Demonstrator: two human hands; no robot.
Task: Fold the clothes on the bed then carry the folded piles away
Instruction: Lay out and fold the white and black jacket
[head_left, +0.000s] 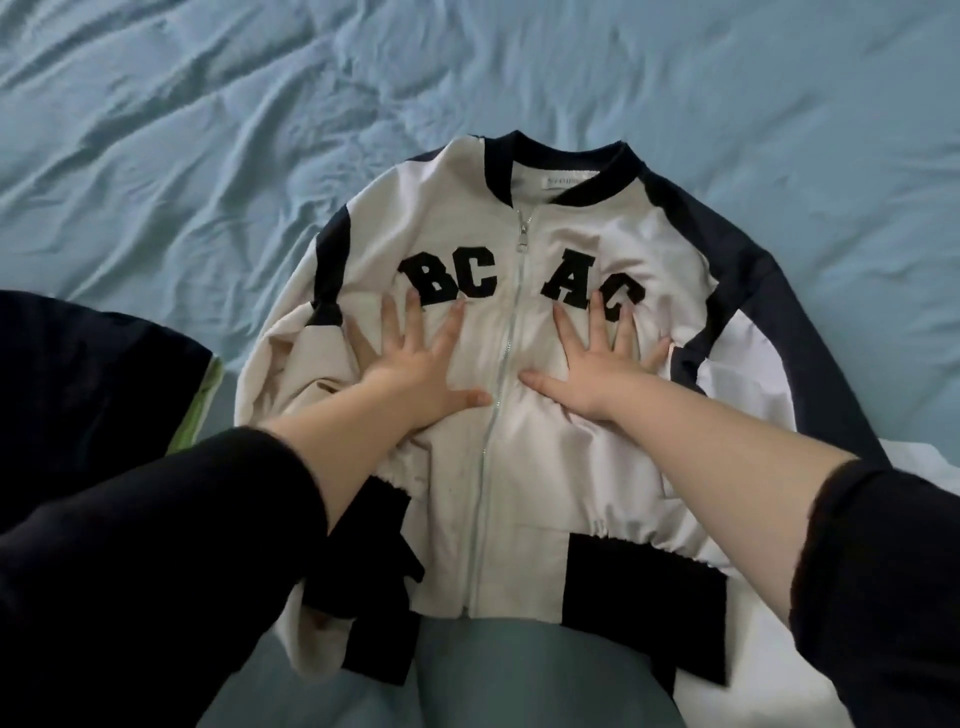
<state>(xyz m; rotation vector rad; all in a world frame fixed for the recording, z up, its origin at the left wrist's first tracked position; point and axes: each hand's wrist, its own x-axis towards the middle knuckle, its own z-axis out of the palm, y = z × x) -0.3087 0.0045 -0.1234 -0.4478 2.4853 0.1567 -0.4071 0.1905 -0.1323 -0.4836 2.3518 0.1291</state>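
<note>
A cream and navy zip-up jacket (524, 467) with black letters on the chest lies face up and zipped on the bed, collar away from me. My left hand (415, 364) rests flat on its left chest, fingers spread, just below the letters "BC". To the right of the zipper, my right hand (597, 364) lies flat with fingers apart below "AC". Neither hand grips the cloth. The jacket's left sleeve is bunched by its side; the right sleeve runs down the right edge.
The light blue bedsheet (208, 130) is wrinkled all around the jacket. A dark garment with a green edge (93, 395) lies at the left. White fabric (924, 467) shows at the right edge.
</note>
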